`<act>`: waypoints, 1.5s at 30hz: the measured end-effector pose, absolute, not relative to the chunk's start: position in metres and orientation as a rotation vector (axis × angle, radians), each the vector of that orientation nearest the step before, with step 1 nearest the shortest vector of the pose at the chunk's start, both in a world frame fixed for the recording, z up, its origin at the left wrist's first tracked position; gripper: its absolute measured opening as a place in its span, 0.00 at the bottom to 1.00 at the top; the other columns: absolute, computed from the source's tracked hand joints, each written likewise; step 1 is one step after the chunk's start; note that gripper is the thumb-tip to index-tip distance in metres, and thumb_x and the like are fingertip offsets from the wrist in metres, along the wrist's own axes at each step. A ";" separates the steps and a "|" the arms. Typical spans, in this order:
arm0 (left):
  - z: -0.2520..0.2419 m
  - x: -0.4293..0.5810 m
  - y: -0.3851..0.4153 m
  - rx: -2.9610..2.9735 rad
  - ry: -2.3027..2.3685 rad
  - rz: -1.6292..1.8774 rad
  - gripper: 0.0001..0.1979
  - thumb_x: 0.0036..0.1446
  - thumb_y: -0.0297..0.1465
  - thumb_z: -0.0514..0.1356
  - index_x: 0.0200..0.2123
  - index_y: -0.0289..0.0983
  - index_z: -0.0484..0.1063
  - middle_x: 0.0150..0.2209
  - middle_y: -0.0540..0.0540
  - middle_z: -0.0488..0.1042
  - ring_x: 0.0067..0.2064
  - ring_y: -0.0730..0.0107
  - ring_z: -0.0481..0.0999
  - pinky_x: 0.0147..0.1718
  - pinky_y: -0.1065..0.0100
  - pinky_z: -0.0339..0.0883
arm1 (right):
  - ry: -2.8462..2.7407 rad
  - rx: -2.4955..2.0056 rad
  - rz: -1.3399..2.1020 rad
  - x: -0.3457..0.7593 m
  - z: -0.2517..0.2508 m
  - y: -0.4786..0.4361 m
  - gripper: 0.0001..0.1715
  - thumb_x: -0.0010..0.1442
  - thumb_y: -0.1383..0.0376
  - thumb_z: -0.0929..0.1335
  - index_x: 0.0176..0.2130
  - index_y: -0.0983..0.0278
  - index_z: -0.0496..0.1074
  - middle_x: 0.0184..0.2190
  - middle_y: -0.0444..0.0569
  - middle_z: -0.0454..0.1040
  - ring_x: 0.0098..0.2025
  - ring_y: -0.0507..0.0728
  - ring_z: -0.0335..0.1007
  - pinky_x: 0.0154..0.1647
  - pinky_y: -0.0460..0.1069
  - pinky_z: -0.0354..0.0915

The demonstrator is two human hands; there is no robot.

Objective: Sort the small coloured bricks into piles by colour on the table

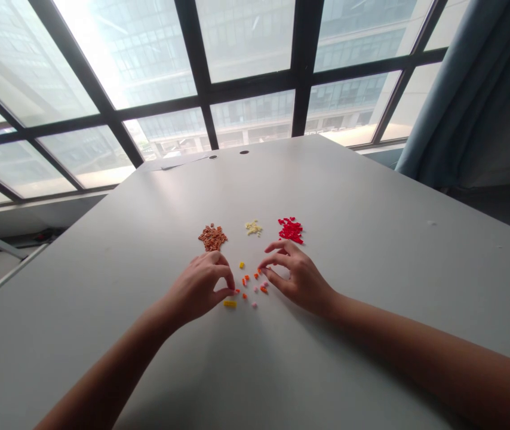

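Small loose building bricks in orange, pink and yellow lie scattered on the white table (255,358) between my hands. My left hand (199,285) is closed in a pinch, thumb and forefinger meeting at a small orange brick (237,291). Across from it, my right hand (297,276) pinches another orange brick (259,271) at its fingertips, the other fingers curved above. Below the left fingertips lies a long yellow brick (230,304). A short yellow brick (242,264) sits farther up, and a pink brick (254,305) is nearest me.
Beyond my hands are three piles: copper-brown pieces (212,237), pale yellow pieces (253,227) and red pieces (291,230). Papers (178,162) lie at the far table edge, by two dark round holes. Windows stand behind, with a blue curtain (456,95) at right.
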State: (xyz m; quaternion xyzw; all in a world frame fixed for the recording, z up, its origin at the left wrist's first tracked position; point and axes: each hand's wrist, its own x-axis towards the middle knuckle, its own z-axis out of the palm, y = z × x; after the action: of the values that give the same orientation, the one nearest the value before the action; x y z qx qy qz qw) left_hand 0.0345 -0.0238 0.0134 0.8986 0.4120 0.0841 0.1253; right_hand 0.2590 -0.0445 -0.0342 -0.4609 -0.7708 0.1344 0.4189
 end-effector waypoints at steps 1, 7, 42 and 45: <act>0.014 0.035 -0.023 2.615 1.198 0.238 0.01 0.52 0.31 0.65 0.30 0.41 0.76 0.40 0.46 0.73 0.45 0.61 0.72 0.47 0.58 0.63 | -1.934 -1.154 0.337 0.259 -0.034 -0.044 0.06 0.57 0.67 0.67 0.34 0.62 0.76 0.43 0.54 0.69 0.44 0.58 0.70 0.45 0.55 0.68; 0.025 0.017 -0.014 2.658 1.373 0.267 0.03 0.53 0.32 0.62 0.29 0.40 0.76 0.38 0.44 0.73 0.42 0.60 0.73 0.46 0.57 0.64 | -1.938 -1.159 0.325 0.260 -0.035 -0.044 0.06 0.57 0.67 0.67 0.34 0.62 0.76 0.43 0.53 0.70 0.43 0.58 0.70 0.44 0.55 0.68; 0.010 0.070 -0.044 2.811 1.156 0.324 0.03 0.56 0.31 0.63 0.30 0.40 0.75 0.36 0.48 0.76 0.42 0.61 0.69 0.41 0.60 0.58 | -1.918 -1.157 0.263 0.259 -0.036 -0.043 0.06 0.56 0.68 0.68 0.35 0.62 0.76 0.42 0.52 0.71 0.45 0.59 0.70 0.46 0.56 0.68; 0.009 0.070 -0.044 2.836 1.131 0.334 0.02 0.55 0.31 0.63 0.31 0.40 0.75 0.36 0.47 0.76 0.42 0.60 0.69 0.41 0.59 0.58 | -1.913 -1.159 0.267 0.259 -0.036 -0.043 0.06 0.56 0.68 0.68 0.35 0.61 0.76 0.42 0.52 0.71 0.44 0.58 0.70 0.46 0.56 0.68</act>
State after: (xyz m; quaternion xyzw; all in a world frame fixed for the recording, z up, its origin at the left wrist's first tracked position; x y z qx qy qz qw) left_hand 0.0698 -0.0442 0.0093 0.9228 0.3680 0.1086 0.0349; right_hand 0.2589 -0.0432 -0.0365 -0.4646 -0.7668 0.1071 0.4298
